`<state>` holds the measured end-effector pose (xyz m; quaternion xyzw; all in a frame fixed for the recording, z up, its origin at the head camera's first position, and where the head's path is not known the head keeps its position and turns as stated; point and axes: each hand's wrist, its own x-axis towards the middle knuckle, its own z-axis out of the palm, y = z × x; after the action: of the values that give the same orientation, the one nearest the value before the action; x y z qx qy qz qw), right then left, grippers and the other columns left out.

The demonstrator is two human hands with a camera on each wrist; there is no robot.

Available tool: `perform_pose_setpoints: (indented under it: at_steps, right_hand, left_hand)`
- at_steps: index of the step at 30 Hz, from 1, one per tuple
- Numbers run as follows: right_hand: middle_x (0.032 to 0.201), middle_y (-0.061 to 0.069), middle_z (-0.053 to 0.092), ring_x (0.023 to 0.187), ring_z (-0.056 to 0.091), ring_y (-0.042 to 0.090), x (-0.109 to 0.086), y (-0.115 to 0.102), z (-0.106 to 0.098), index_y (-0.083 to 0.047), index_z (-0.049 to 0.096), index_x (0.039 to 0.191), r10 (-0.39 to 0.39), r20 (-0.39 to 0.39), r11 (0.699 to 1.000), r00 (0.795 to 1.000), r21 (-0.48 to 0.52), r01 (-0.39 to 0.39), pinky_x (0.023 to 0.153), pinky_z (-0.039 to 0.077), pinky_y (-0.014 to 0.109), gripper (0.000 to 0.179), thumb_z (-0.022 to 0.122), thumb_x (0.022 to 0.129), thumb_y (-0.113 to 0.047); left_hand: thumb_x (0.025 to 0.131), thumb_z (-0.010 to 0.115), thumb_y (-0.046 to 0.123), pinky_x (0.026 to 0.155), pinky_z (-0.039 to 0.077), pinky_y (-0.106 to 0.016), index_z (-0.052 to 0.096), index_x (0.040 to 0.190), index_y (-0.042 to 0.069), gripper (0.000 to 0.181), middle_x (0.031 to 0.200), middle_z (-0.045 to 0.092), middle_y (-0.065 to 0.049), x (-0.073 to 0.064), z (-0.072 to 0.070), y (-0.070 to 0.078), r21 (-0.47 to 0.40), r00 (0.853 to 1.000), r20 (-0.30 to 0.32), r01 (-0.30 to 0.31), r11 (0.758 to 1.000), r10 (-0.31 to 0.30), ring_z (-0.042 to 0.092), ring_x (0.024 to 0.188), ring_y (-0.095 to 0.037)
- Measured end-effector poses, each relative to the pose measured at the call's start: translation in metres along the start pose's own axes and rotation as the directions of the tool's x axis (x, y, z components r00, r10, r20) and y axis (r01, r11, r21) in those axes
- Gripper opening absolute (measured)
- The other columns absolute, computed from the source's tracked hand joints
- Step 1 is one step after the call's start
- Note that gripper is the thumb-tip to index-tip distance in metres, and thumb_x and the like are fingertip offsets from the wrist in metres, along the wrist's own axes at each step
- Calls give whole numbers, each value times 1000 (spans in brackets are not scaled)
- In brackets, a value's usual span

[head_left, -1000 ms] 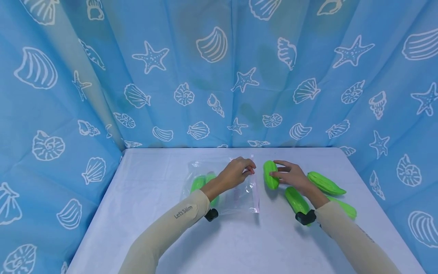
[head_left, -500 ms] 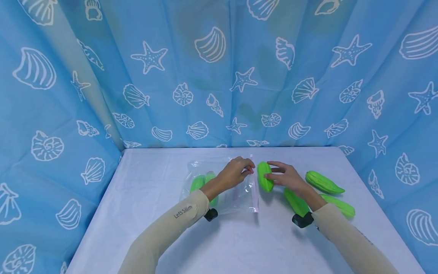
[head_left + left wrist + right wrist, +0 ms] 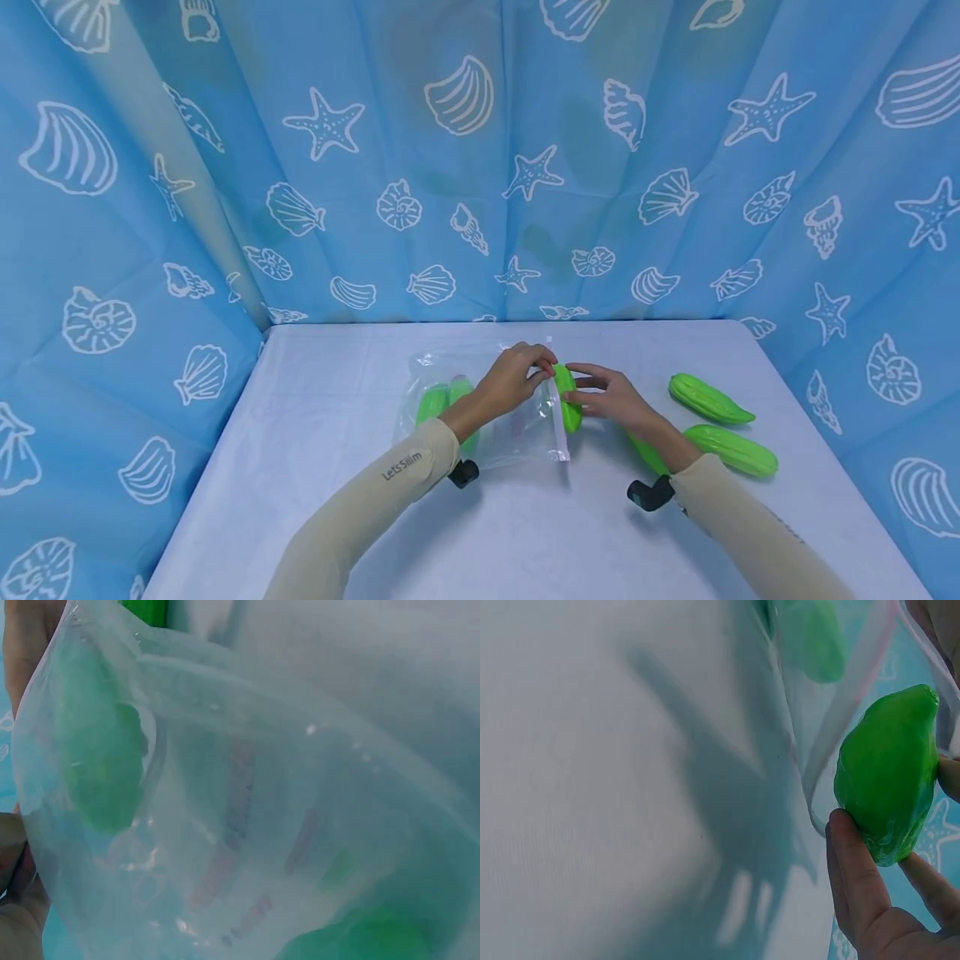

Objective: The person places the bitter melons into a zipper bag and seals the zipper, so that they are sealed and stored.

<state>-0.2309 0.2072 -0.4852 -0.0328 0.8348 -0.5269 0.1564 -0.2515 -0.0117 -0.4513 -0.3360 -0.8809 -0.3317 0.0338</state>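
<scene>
My left hand (image 3: pixel 517 377) pinches the mouth edge of a clear plastic zip bag (image 3: pixel 513 446), holding it up off the table. My right hand (image 3: pixel 617 400) grips a ridged green gourd (image 3: pixel 889 772) between thumb and fingertips, right at the bag's mouth. In the head view the bag's pale edge strip overlaps this gourd. Farther inside the bag lie green gourds (image 3: pixel 432 403), partly hidden behind my left forearm. In the left wrist view, cloudy film covers much of the scene, with a green gourd (image 3: pixel 101 750) showing through it.
On the right of the white table (image 3: pixel 315 467) lie a pointed green gourd (image 3: pixel 708 398) and a rounder green gourd (image 3: pixel 731 450). Another green gourd (image 3: pixel 647 450) is partly under my right forearm. A blue shell-patterned curtain (image 3: pixel 480 167) surrounds the table's back and sides.
My right hand has moved left with the gourd, from beside the bag to its mouth. My left hand keeps its hold on the bag edge, almost unmoved.
</scene>
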Motion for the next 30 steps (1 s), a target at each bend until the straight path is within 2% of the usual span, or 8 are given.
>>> perform_pose_setpoints:
  at_steps: [6,11,15,23,30]
  right_hand:
    - [143,18,45,128,46,37,1,0,11,-19,46,145,3,19,998,1000,70,-4,86,55,39,72,78,83,-38]
    - [143,22,43,126,48,38,2,-1,18,-15,42,147,-26,57,993,998,119,19,88,54,40,70,74,87,-34]
    - [144,22,42,126,47,39,4,-1,24,-12,38,148,-28,67,994,997,106,20,89,54,42,72,73,88,-30]
    - [145,21,41,124,49,39,10,-3,36,-13,36,150,-3,51,999,999,50,1,89,53,47,81,76,84,-39]
    - [143,18,47,126,47,37,15,2,42,-11,38,150,-70,80,995,994,74,64,94,49,52,76,74,87,-33]
  left_hand:
    - [93,67,8,90,49,-22,66,114,7,21,97,65,4,-2,3,-2,-51,999,-45,20,998,-22,58,98,-10]
    - [93,66,10,92,48,-23,66,115,9,22,97,66,5,-3,6,-4,-71,996,-83,24,997,-30,58,101,-9]
    - [93,66,10,95,47,-21,65,117,10,24,100,66,4,-5,10,-5,-112,991,-126,30,993,-44,59,104,-10]
    - [93,66,11,94,46,-17,64,115,10,21,100,68,3,-7,21,-7,-207,977,-211,-3,978,-41,60,104,-8]
    - [94,65,11,93,47,-18,65,113,11,18,101,67,3,-8,28,-6,-240,965,-260,-35,970,-29,60,102,-6]
